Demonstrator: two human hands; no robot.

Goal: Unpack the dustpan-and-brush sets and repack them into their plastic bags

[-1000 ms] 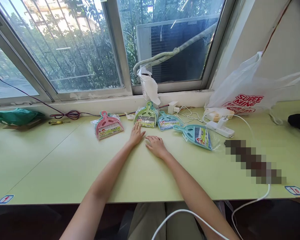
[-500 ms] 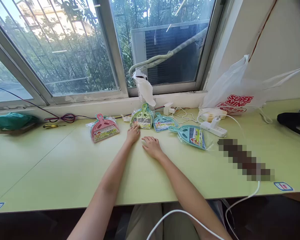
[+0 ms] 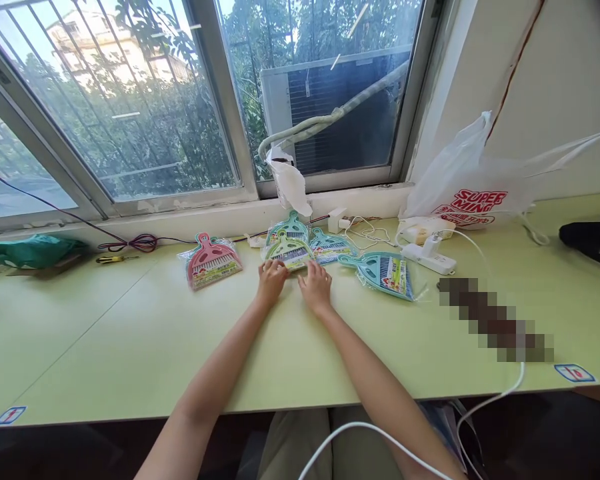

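Observation:
Both my hands rest at the back middle of the pale green table (image 3: 105, 333). My left hand (image 3: 271, 280) and my right hand (image 3: 316, 287) grip the near edge of a green mini dustpan-and-brush pack (image 3: 290, 252), one hand at each corner. Right behind it lies a teal pack (image 3: 293, 227), partly covered. A pink pack (image 3: 213, 260) lies to the left. Two more teal packs (image 3: 330, 245) (image 3: 387, 272) lie to the right.
A white power strip (image 3: 430, 259) with chargers and cables sits at the back right, beside a white plastic bag (image 3: 475, 187). A green bag (image 3: 27, 250) and a yellow screwdriver (image 3: 113, 259) lie at the back left. A black object (image 3: 590, 235) is at the far right.
Both hands went forward from lying flat on the table and closed on the green pack. The pack has shifted slightly toward me, uncovering a teal pack behind it.

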